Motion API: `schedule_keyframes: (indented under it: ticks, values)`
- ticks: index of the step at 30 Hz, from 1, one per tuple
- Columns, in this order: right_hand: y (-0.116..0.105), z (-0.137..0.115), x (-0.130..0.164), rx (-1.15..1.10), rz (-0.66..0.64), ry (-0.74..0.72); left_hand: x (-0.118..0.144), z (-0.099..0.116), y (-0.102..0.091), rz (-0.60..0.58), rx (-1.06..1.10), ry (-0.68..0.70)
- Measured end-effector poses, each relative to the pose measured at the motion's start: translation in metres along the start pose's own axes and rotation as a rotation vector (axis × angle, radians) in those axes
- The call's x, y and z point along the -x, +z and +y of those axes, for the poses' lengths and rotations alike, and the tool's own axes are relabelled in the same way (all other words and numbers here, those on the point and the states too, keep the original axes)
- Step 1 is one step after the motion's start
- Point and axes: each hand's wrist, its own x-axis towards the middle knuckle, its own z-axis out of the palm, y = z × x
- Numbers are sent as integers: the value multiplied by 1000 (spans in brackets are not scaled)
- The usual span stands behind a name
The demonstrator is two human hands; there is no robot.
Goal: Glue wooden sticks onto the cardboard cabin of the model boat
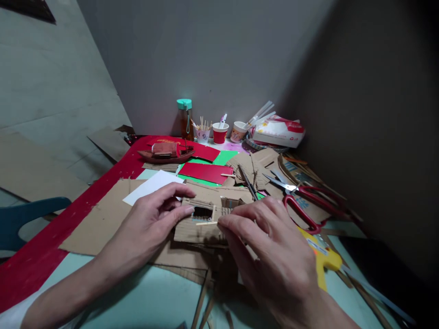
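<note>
A small cardboard model [206,233] with square cut-out openings is in front of me. My left hand [156,217] grips its left side, thumb on the front face and index finger over the top edge. Between the thumb and fingertips of my right hand [267,242] is a thin wooden stick [206,223], held level just under the left opening. Another short stick stands upright along that opening's right side. The right opening shows bar-like strips and is partly covered by my right hand.
Red-handled scissors [303,196] and a yellow glue gun [324,258] lie at the right. Behind are a model boat [166,151], a bottle [185,121], a red paper cup [220,134] and a cup of sticks [203,135]. Cardboard scraps [254,167] and a flat cardboard sheet [92,219] surround the model.
</note>
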Motion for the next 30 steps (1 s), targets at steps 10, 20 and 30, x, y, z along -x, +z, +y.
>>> schedule_keyframes:
  ticks: [10, 20, 30]
  values:
    - [2, 2, 2, 20, 25, 3, -6, -3, 4, 114, -192, 189]
    - [0, 1, -1, 18, 40, 8, 4, -13, -5, 241, -386, 413]
    - [4, -2, 4, -29, 19, -28, 23, 3, 13, -214, 549, -208]
